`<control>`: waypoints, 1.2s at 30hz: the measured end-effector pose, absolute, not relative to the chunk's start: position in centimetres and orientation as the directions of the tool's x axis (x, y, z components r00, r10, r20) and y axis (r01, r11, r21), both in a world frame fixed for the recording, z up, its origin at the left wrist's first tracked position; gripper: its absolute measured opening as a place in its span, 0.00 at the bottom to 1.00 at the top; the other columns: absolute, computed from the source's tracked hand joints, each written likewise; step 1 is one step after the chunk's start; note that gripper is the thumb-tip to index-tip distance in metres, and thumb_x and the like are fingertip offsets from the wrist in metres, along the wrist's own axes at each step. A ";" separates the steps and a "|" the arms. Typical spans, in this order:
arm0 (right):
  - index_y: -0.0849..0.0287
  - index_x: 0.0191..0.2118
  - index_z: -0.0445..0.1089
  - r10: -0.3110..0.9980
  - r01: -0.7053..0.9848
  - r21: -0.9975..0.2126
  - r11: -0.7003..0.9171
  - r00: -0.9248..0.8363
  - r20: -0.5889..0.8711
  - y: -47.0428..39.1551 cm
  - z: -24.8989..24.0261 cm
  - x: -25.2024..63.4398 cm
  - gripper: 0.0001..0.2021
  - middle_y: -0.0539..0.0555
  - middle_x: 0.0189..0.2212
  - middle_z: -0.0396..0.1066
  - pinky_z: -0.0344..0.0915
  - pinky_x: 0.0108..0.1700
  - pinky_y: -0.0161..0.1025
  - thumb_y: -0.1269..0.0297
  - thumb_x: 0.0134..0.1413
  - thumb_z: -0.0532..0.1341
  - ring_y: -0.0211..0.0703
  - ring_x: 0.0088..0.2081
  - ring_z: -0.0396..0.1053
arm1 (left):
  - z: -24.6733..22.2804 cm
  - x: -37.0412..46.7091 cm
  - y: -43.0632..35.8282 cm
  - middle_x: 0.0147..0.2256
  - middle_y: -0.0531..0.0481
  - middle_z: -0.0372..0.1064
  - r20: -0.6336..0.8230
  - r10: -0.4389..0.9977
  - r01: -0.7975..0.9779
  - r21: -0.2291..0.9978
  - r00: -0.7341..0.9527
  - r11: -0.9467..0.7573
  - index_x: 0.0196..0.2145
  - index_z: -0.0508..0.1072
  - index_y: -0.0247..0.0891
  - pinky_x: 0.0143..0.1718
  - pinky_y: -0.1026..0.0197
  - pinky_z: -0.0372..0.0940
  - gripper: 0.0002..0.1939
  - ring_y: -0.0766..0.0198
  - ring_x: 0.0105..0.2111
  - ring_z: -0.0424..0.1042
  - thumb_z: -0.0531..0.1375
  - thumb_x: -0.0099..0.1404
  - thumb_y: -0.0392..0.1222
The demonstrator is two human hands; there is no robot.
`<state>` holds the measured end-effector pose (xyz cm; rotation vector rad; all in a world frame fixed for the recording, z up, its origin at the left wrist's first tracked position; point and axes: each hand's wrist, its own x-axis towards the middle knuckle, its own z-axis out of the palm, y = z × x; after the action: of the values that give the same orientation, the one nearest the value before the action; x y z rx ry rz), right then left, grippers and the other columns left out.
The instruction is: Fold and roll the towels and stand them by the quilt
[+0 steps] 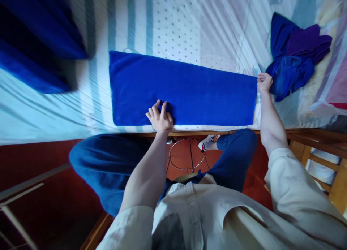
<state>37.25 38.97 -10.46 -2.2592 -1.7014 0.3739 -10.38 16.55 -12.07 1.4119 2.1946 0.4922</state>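
Observation:
A blue towel (195,91), long and roughly rectangular, lies flat on the bed in front of me. My left hand (160,117) rests on its near edge, left of the middle, with bent fingers spread apart and touching the cloth. At the towel's far right corner, my right hand (265,82) is closed, its fingers pinching the corner. Just beyond that hand is a crumpled heap of blue and purple cloths (295,58).
More blue cloth (40,37) lies at the far left of the patterned bedsheet (176,22). A wooden bed rail (230,133) runs along the near edge. Below, a round metal stand (187,167) is on the red floor between my legs. Wooden slats (322,163) show at right.

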 end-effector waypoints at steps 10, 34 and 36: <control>0.62 0.70 0.59 0.966 0.929 -0.268 -0.257 0.256 -0.041 30.5 -12.0 27.2 0.31 0.70 0.71 0.52 0.54 0.69 0.62 0.49 0.73 0.41 0.54 0.73 0.49 | -12.4 -10.5 16.5 0.65 0.36 0.62 -0.179 0.917 0.722 0.570 -0.356 0.392 0.60 0.74 0.40 0.62 0.31 0.51 0.28 0.38 0.60 0.61 0.57 0.63 0.39; 0.56 0.76 0.48 0.983 0.970 -0.229 -0.079 0.037 -0.180 18.8 -11.4 5.4 0.31 0.59 0.75 0.48 0.45 0.73 0.66 0.58 0.72 0.48 0.56 0.77 0.39 | -13.1 -10.6 16.3 0.65 0.34 0.63 -0.153 0.925 0.681 0.637 -0.347 0.361 0.60 0.75 0.39 0.61 0.34 0.53 0.28 0.37 0.59 0.64 0.56 0.62 0.39; 0.55 0.76 0.50 0.974 0.978 -0.189 -0.091 0.048 -0.222 19.1 -10.9 5.6 0.32 0.58 0.74 0.50 0.46 0.73 0.66 0.58 0.70 0.50 0.57 0.76 0.41 | -12.9 -10.4 16.3 0.66 0.35 0.63 -0.159 0.920 0.675 0.637 -0.357 0.373 0.60 0.75 0.39 0.61 0.34 0.52 0.28 0.38 0.59 0.64 0.55 0.63 0.38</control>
<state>5.63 19.13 -10.93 -2.2834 -2.1267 0.4643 -10.37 16.31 -12.93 1.3744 2.1402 0.6516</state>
